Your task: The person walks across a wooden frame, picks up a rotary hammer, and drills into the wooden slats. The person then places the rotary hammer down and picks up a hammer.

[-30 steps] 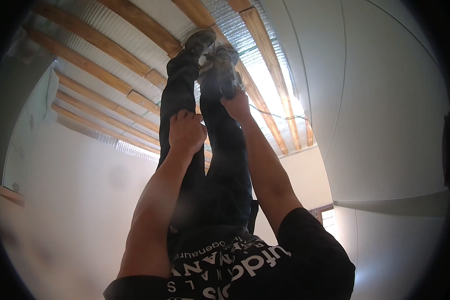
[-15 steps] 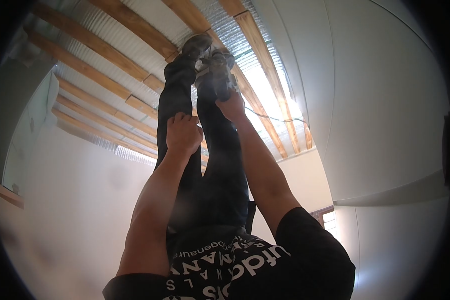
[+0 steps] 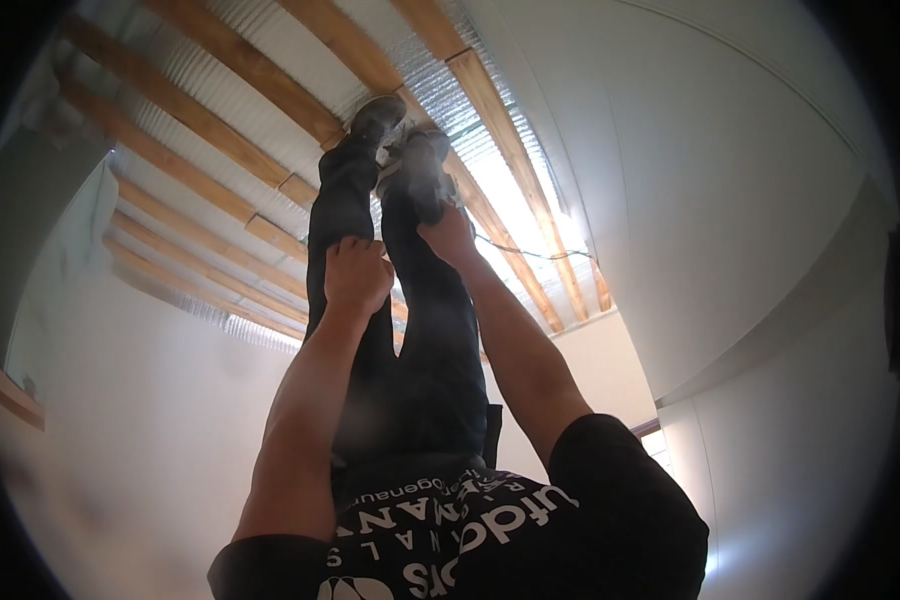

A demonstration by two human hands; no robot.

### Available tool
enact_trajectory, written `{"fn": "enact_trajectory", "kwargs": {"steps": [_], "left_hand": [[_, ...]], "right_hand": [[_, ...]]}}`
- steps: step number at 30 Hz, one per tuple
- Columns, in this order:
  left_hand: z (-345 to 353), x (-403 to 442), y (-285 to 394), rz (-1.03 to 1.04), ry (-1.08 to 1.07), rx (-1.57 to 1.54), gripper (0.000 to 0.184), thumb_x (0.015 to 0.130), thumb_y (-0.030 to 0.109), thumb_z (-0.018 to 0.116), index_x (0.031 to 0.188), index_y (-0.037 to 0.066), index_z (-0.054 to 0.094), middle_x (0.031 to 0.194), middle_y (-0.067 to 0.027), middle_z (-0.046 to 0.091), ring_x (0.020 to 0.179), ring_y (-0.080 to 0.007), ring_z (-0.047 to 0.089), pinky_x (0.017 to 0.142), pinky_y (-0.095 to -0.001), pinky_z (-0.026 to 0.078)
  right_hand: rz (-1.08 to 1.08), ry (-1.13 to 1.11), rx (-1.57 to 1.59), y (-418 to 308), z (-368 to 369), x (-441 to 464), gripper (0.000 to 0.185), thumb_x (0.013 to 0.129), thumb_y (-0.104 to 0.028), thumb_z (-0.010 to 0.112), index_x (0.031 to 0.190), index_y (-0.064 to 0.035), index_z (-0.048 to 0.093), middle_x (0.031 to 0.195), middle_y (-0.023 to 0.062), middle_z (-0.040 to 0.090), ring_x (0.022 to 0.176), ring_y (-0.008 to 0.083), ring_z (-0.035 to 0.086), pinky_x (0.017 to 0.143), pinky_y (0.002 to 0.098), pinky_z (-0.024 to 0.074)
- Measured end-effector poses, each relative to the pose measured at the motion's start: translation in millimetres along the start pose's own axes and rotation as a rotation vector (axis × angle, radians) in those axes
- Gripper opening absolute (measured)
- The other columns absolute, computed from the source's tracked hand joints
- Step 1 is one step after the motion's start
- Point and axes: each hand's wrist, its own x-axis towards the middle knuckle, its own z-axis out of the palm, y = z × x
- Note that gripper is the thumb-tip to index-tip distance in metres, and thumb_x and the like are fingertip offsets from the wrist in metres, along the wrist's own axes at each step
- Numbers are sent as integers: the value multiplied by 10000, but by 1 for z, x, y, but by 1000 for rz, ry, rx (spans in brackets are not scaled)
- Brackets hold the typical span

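Observation:
My left hand [image 3: 358, 278] is closed in a fist in front of the left leg of my dark trousers [image 3: 435, 330]. What its fingers hold, if anything, is hidden. Further out, my right hand [image 3: 448, 238] is wrapped round the near end of a dark elongated object [image 3: 426, 192], whose kind I cannot make out. That object overlaps my right shoe [image 3: 426, 148] from this angle. My left shoe [image 3: 378, 118] shows beside it. Both arms reach forward past my black printed T-shirt [image 3: 490, 530].
Long wooden beams [image 3: 240, 65] run in parallel, with silvery foil sheeting [image 3: 445, 85] between them. A thin cable [image 3: 540, 255] crosses some beams. A pale wall [image 3: 170, 370] stands at the left and large smooth white panels [image 3: 710, 200] at the right.
The view has shifted slightly, so my hands, legs and shoes appear a little lower and further left. Both hands keep their closed shape, the right still on the dark object.

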Motion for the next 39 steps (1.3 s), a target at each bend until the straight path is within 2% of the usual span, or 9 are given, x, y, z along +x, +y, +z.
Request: {"fn": "enact_trajectory", "kwargs": {"steps": [12,15,19,23,24,27,31,32,39], "left_hand": [[-36,-2,3,10,-36,12,245,934,260,607,1047,108,762,1072,-61,762,1158,-267,653,1026,-481,468],[-29,-7,-7,160,266,-46,171,875,201,628,877,79,747,881,-151,733,903,-349,707,842,-508,551],[-46,-15,-4,58,39,35,229,957,274,612,1036,115,757,1107,-82,756,1127,-275,675,1001,-484,493],[-42,-24,-11,135,126,63,219,944,249,617,1037,107,755,1099,-102,754,1100,-292,686,974,-489,515],[-38,-24,-17,164,200,29,214,940,241,619,1032,104,755,1094,-109,753,1095,-299,689,965,-490,522],[-56,-25,-26,205,292,-31,210,925,211,623,1033,103,767,1070,-127,756,1066,-328,705,936,-497,547],[-91,-44,-41,201,280,-80,254,933,207,610,1091,106,781,1094,-148,764,1078,-354,710,954,-501,554],[-102,-49,-48,194,268,-96,258,933,206,607,1092,102,781,1103,-154,763,1087,-359,708,960,-502,553],[-156,-92,-143,56,143,21,351,946,224,561,1234,111,726,1209,-195,742,1151,-393,694,1010,-522,537]], "right_hand": [[19,-84,-56,-16,-19,-21,518,823,-350,771,1226,-36,683,1167,275,725,1154,452,678,985,528,539],[17,-65,-53,-16,-22,-28,465,820,-317,759,1190,-43,691,1129,268,732,1127,456,680,959,532,534],[-85,8,-29,-22,-44,-61,455,815,-289,754,1185,-31,692,1080,258,744,1075,447,702,926,528,547],[16,-39,-26,6,-60,-106,467,813,-268,773,1206,-27,699,1036,236,760,1019,379,744,878,480,565],[2,-35,101,-6,-75,-125,482,809,-263,789,1220,-27,703,1045,217,767,1022,305,753,879,431,566],[29,91,141,-7,-86,-156,474,805,-264,793,1209,-30,707,1057,199,773,1024,282,754,895,412,564],[65,50,200,-26,-124,-195,513,768,-233,820,1228,-37,704,1129,201,770,1086,348,737,927,445,567],[18,79,99,-19,-123,-199,609,760,-316,777,1287,-25,681,1135,235,753,1089,357,733,920,472,564],[-28,92,42,-16,-160,-263,593,755,-323,789,1253,-12,700,1132,266,747,1082,423,716,955,491,547]]}}
